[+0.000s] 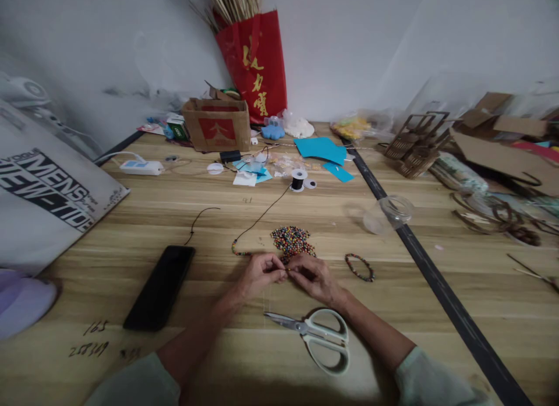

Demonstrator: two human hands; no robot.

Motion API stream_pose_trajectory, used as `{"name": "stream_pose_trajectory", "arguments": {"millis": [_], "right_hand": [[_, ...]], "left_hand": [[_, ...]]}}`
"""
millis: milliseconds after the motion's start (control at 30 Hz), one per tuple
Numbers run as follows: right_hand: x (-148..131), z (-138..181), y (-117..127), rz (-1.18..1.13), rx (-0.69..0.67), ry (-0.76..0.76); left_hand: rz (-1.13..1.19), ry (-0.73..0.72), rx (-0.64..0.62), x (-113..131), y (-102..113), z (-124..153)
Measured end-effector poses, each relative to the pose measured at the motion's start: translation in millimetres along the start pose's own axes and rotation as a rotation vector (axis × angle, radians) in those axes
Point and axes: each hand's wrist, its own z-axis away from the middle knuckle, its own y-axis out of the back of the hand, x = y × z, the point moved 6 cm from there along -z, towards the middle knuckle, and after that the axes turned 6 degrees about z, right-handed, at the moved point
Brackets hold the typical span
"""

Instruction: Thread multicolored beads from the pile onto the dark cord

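Just in front of a loose pile of small multicoloured beads [292, 241], my two hands meet at the fingertips. My left hand [263, 272] pinches a black cord [265, 212], which carries a short row of threaded beads [239, 253] and leads back to a spool [297, 180]. Thumb and forefinger of my right hand [315, 276] are closed on what looks like a tiny bead [287, 269] at the cord's end; the fingers partly hide it. A beaded bracelet [359, 267] lies to the right. Below the hands rest scissors [305, 330] with pale handles, blades slightly apart.
A black phone [159, 288] lies on the left, a short black cord beyond it. Clear round container [395, 211] sits on the dark strip [430, 263] crossing the table. Behind are blue sheets [321, 150], a cardboard box [217, 126], a red bag [257, 68]; small baskets [413, 149] stand right.
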Motion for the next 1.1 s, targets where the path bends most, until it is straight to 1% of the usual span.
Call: {"name": "stream_pose_trajectory", "arguments": {"millis": [600, 1100], "right_hand": [[-2.3, 0.7, 0.0, 0.061, 0.006, 0.027], [-1.3, 1.0, -1.2, 0.017, 0.007, 0.046]], "left_hand": [[-0.044, -0.011, -0.004, -1.8, -1.3, -0.6], [-0.088, -0.051, -0.021, -2.5, -1.4, -2.0]]}}
